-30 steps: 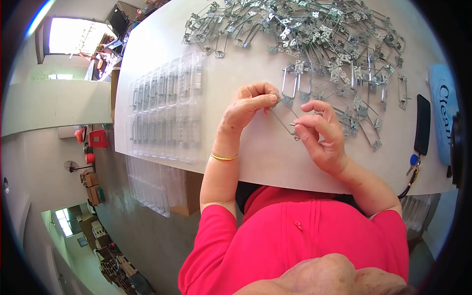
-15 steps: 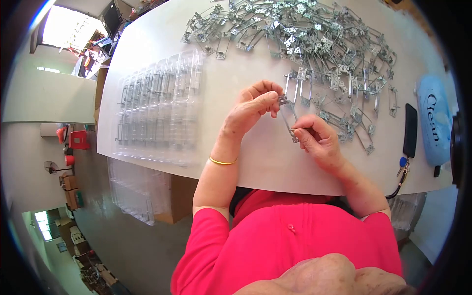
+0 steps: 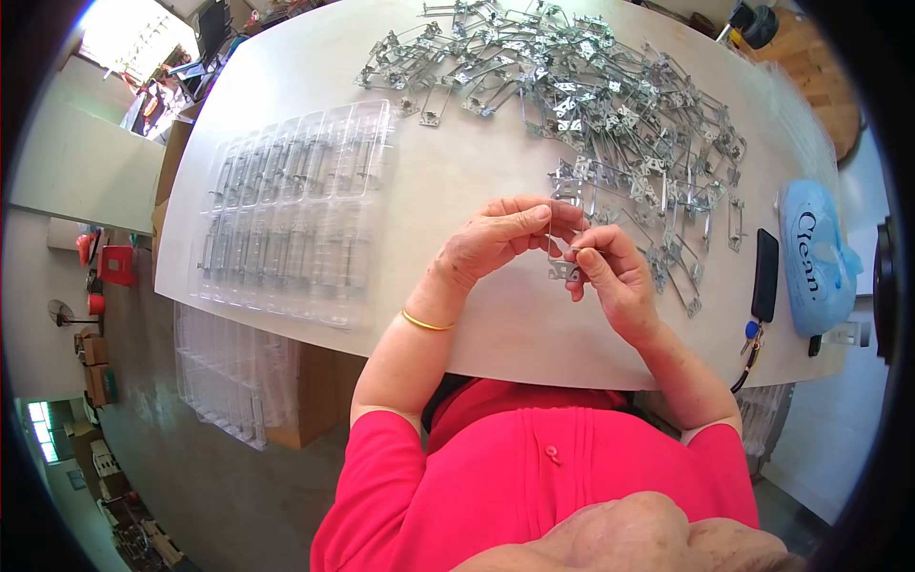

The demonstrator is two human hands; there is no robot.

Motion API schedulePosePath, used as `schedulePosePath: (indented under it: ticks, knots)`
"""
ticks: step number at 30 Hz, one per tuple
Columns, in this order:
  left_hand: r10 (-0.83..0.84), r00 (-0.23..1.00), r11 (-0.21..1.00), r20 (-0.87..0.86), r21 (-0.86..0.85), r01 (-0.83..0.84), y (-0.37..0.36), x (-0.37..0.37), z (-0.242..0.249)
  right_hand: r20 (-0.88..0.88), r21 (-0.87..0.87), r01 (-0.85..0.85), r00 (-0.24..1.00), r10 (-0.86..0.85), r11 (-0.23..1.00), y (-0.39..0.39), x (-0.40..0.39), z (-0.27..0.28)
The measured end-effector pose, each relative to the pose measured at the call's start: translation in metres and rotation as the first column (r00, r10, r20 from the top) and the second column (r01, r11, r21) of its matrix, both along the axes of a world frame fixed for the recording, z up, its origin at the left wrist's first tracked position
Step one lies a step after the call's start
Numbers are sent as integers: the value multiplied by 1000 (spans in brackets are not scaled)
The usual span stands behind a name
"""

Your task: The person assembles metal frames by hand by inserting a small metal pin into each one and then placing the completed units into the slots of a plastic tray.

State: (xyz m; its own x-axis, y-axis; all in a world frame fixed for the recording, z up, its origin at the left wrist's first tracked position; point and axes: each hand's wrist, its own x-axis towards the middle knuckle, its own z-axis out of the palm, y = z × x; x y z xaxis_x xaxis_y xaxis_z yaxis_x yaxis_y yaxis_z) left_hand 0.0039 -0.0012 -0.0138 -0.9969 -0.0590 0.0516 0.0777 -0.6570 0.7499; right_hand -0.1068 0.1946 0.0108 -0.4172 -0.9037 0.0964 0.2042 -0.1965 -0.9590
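And the left hand grips a slim wire-sided metal bracket, right hand pinching closed at its flat plate (hole-punched, dull silver), near a tangled metallic pile.

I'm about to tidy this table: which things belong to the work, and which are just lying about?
Work:
- held metal bracket
- heaped metal brackets
- clear tray of metal parts, probably

Apparently just lying about:
- black flat object
- keys
- blue "Clean" package

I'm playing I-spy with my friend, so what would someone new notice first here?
Probably the big tangled heap of silvery metal parts, across the far side of the white table. Next, perhaps, the bright pink shirt at the bottom, and the blue package marked "Clean" near the table's right edge.
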Motion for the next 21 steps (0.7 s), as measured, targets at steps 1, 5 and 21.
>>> schedulePosePath:
  ticks: [1,5,21]
  knots:
    - [20,1000,1000,0,7,-20,-1,0,-3,17,5,-15,1000,15,1000,-2,0,-2]
    - [75,997,997,-17,30,-75,1,-2,-4,19,18,-55,998,55,998,-8,3,-2]
    - [106,988,994,109,-2,-106,-6,2,6,-544,-97,331,772,-329,939,-20,-18,18]
